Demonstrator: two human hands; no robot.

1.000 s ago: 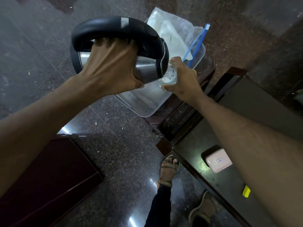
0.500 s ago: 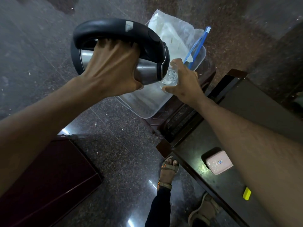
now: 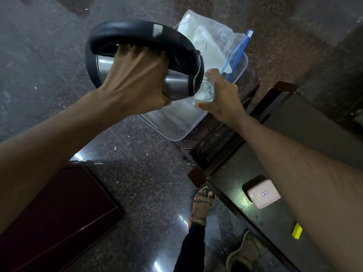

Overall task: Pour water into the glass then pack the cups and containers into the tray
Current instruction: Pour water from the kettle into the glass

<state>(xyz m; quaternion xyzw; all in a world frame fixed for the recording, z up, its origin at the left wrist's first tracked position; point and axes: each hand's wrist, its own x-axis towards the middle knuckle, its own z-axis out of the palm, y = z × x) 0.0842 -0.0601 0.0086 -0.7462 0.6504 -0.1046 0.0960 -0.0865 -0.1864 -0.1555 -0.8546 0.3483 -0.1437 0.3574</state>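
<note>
Left hand (image 3: 135, 83) is curled round the black handle of the kettle (image 3: 145, 55), fingers tucked under the arch and thumb lying along the steel body, with the forearm reaching up from the lower left. That kettle is tipped over to the right so its lid end meets the rim of the glass (image 3: 205, 92). Right hand (image 3: 222, 97) grips the glass from the right side, index finger over the far rim and thumb at the near edge, the arm stretching in from the lower right corner. Water shows inside the glass. Both are held in the air above the clear plastic tray (image 3: 176, 122), which sits on a dark wooden stand and carries a crumpled plastic bag (image 3: 206, 36) with a blue zip strip at its far end. Nearer the body, the dark bench (image 3: 245, 169) bears a pink container (image 3: 263, 193) and a small yellow block (image 3: 297, 230), both well apart from the tray. A sandalled foot (image 3: 202, 203) stands on the speckled floor beside the bench corner, and a dark red box (image 3: 59, 213) lies at lower left. Compared with half a second ago, the kettle and glass hold almost the same pose, with no clear shift in tilt.
</note>
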